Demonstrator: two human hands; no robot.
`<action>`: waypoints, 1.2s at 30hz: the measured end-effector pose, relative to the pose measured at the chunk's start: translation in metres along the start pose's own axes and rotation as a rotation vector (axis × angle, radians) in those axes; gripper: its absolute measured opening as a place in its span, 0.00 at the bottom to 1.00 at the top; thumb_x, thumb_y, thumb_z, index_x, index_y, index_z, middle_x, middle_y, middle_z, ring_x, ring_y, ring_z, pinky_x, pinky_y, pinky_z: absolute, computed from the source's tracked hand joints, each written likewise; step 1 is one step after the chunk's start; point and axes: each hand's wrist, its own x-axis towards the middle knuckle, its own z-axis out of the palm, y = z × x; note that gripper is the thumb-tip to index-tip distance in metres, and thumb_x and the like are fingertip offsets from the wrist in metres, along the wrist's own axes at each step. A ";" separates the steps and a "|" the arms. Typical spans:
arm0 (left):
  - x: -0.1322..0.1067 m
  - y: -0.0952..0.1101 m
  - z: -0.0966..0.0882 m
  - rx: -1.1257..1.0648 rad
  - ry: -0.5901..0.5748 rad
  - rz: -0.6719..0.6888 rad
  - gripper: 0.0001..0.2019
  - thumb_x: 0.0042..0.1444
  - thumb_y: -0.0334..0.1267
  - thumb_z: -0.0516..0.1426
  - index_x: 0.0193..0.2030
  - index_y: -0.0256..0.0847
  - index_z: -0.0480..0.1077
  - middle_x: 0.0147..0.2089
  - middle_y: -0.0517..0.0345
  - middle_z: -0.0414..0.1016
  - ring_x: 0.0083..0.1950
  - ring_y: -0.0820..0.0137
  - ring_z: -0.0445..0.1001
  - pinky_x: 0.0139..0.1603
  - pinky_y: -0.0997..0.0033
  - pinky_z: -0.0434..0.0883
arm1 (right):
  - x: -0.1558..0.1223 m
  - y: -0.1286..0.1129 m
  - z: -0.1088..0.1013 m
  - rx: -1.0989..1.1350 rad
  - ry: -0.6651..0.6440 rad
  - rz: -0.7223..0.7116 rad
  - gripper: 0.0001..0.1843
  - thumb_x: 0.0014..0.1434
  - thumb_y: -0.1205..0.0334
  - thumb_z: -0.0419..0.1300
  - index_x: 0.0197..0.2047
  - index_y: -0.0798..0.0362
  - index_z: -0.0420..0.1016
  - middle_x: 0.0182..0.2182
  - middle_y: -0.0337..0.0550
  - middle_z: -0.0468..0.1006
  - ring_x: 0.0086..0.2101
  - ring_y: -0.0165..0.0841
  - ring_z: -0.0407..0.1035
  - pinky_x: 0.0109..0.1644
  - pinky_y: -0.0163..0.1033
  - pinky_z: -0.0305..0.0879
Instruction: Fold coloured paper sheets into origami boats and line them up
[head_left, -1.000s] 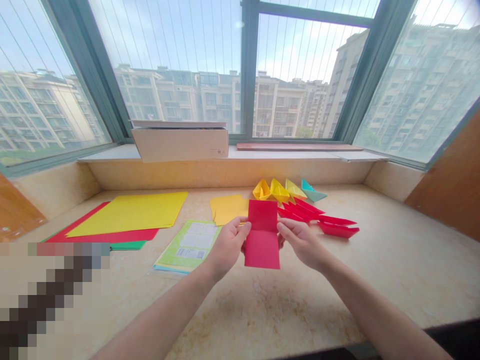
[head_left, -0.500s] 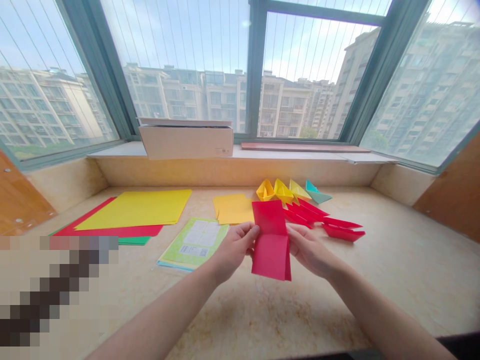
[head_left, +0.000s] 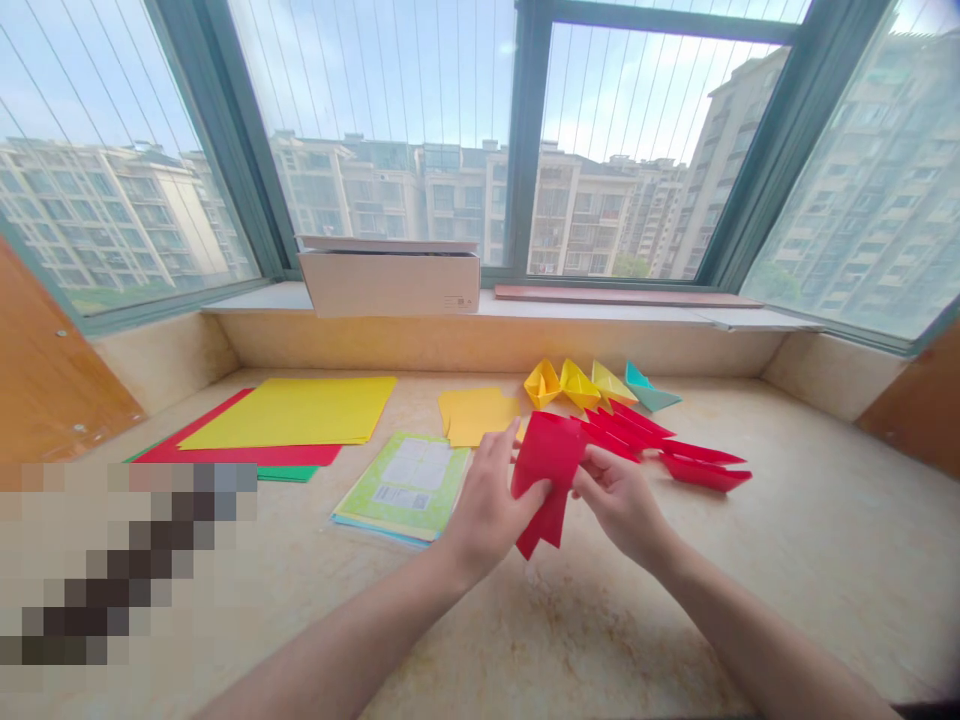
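Both of my hands hold a folded red paper (head_left: 546,472) above the marble counter (head_left: 810,540). My left hand (head_left: 489,510) grips its left edge with thumb and fingers. My right hand (head_left: 616,500) pinches its right side. The paper is bent and tilted, with its lower part hanging toward the counter. Just behind it lie several red paper boats (head_left: 675,452), and farther back a row of yellow paper boats (head_left: 571,384) and one teal boat (head_left: 649,390).
A yellow square of paper (head_left: 475,414) lies behind my left hand. A green paper pack (head_left: 405,484) lies to the left. Large yellow sheets (head_left: 294,412) rest on red and green sheets. A cardboard box (head_left: 390,278) stands on the window sill.
The red paper was flat and upright between my hands; it is folded inward and tilted now. The view has shifted slightly to the left.
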 end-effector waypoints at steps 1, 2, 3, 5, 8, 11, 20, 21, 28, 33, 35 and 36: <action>-0.001 0.003 0.000 -0.036 -0.068 -0.004 0.35 0.53 0.40 0.65 0.67 0.43 0.61 0.55 0.46 0.69 0.55 0.56 0.70 0.57 0.54 0.68 | -0.001 0.001 0.000 -0.025 0.000 -0.017 0.14 0.63 0.50 0.60 0.40 0.52 0.78 0.34 0.45 0.82 0.32 0.37 0.74 0.35 0.40 0.72; -0.002 0.005 -0.001 -0.078 -0.126 -0.010 0.34 0.53 0.42 0.65 0.67 0.42 0.62 0.57 0.45 0.69 0.56 0.55 0.70 0.58 0.54 0.67 | -0.002 0.002 -0.001 -0.058 -0.003 -0.031 0.13 0.63 0.51 0.60 0.39 0.52 0.78 0.33 0.45 0.81 0.32 0.37 0.74 0.36 0.40 0.72; -0.003 0.007 -0.001 -0.121 -0.181 -0.017 0.34 0.53 0.44 0.65 0.66 0.41 0.63 0.58 0.44 0.69 0.57 0.54 0.70 0.59 0.53 0.67 | -0.002 0.003 -0.001 -0.095 -0.008 -0.042 0.13 0.64 0.51 0.59 0.38 0.51 0.79 0.32 0.45 0.81 0.32 0.38 0.74 0.36 0.40 0.72; -0.004 0.011 -0.001 -0.200 -0.249 -0.044 0.30 0.55 0.45 0.64 0.63 0.41 0.66 0.60 0.43 0.69 0.59 0.54 0.70 0.60 0.54 0.67 | -0.003 0.004 -0.002 -0.158 -0.038 -0.069 0.12 0.65 0.53 0.58 0.39 0.51 0.79 0.34 0.46 0.82 0.34 0.39 0.75 0.39 0.41 0.72; -0.004 0.010 0.002 -0.275 -0.255 -0.113 0.23 0.57 0.42 0.62 0.59 0.40 0.70 0.58 0.44 0.73 0.57 0.55 0.72 0.58 0.56 0.69 | -0.005 0.004 -0.003 -0.221 -0.093 -0.133 0.10 0.65 0.56 0.59 0.44 0.50 0.79 0.40 0.47 0.82 0.39 0.42 0.76 0.44 0.44 0.72; -0.002 0.004 0.006 -0.319 -0.249 -0.189 0.14 0.60 0.38 0.58 0.51 0.38 0.73 0.49 0.48 0.78 0.49 0.58 0.76 0.50 0.61 0.72 | -0.006 0.003 -0.006 -0.227 -0.103 -0.137 0.11 0.65 0.57 0.58 0.46 0.50 0.79 0.42 0.47 0.82 0.41 0.42 0.76 0.47 0.44 0.72; 0.007 -0.002 -0.002 -0.469 -0.211 -0.474 0.12 0.61 0.43 0.57 0.40 0.35 0.74 0.37 0.48 0.80 0.36 0.62 0.78 0.36 0.65 0.73 | 0.008 0.009 -0.032 -0.207 0.177 0.058 0.16 0.62 0.48 0.60 0.42 0.52 0.77 0.40 0.50 0.82 0.39 0.44 0.77 0.38 0.43 0.74; 0.008 -0.001 -0.003 -0.507 -0.216 -0.485 0.12 0.61 0.43 0.58 0.42 0.35 0.74 0.37 0.48 0.80 0.36 0.62 0.78 0.36 0.65 0.73 | 0.010 0.009 -0.034 -0.191 0.186 0.094 0.17 0.62 0.46 0.60 0.42 0.52 0.77 0.37 0.50 0.83 0.36 0.43 0.77 0.35 0.43 0.74; 0.007 0.007 -0.003 -0.731 -0.217 -0.509 0.14 0.59 0.43 0.61 0.48 0.35 0.75 0.41 0.48 0.82 0.42 0.60 0.81 0.45 0.61 0.77 | 0.013 0.005 -0.029 0.059 0.115 0.275 0.22 0.58 0.43 0.65 0.46 0.51 0.74 0.30 0.44 0.83 0.28 0.38 0.78 0.30 0.39 0.75; 0.009 0.004 -0.005 -0.718 -0.202 -0.507 0.14 0.60 0.43 0.61 0.47 0.35 0.75 0.40 0.49 0.82 0.39 0.63 0.81 0.43 0.62 0.77 | 0.014 0.007 -0.030 0.170 0.117 0.301 0.22 0.53 0.47 0.71 0.45 0.50 0.73 0.33 0.42 0.84 0.34 0.37 0.80 0.35 0.36 0.77; 0.010 0.000 -0.004 -0.665 -0.217 -0.494 0.13 0.61 0.43 0.60 0.43 0.35 0.75 0.37 0.50 0.81 0.36 0.64 0.80 0.41 0.64 0.77 | 0.016 0.009 -0.034 0.179 0.158 0.296 0.22 0.53 0.48 0.72 0.45 0.50 0.73 0.33 0.42 0.84 0.34 0.38 0.80 0.35 0.36 0.77; 0.011 -0.002 -0.004 -0.617 -0.227 -0.482 0.12 0.61 0.43 0.59 0.42 0.34 0.75 0.36 0.50 0.81 0.36 0.64 0.80 0.39 0.65 0.77 | 0.017 0.010 -0.036 0.175 0.178 0.299 0.22 0.53 0.48 0.71 0.45 0.49 0.73 0.33 0.41 0.84 0.34 0.39 0.80 0.35 0.37 0.77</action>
